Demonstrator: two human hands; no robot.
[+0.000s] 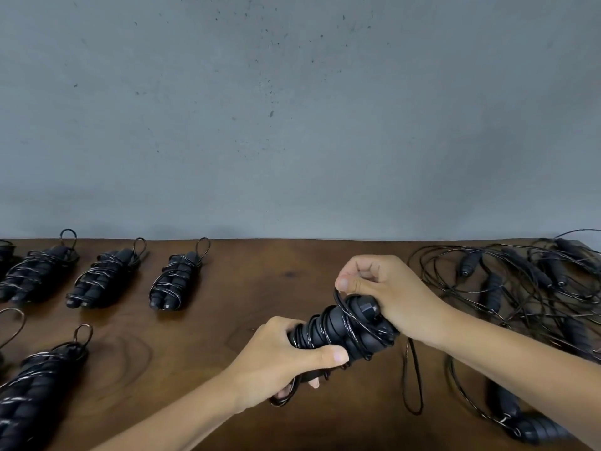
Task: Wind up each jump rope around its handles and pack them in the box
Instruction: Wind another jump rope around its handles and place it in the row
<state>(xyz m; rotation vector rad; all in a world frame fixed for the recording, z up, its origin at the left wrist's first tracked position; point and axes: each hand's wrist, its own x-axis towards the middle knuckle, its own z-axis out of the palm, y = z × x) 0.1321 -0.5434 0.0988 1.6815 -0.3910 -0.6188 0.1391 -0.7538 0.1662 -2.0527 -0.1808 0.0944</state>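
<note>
A pair of black ribbed jump rope handles (341,323) is held together above the wooden table (260,288), with thin black cord coiled round them. My left hand (286,353) grips their lower end, thumb across the front. My right hand (383,291) is at the upper end, pinching the cord (340,302) between thumb and forefinger. A loose loop of the same cord (412,379) hangs down to the table below my right wrist. No box is in view.
Several wound ropes lie on the left, one (174,278) nearest the middle, another (39,392) at the near left. A tangled pile of unwound ropes (520,288) fills the right side. A grey wall (292,109) rises behind the table.
</note>
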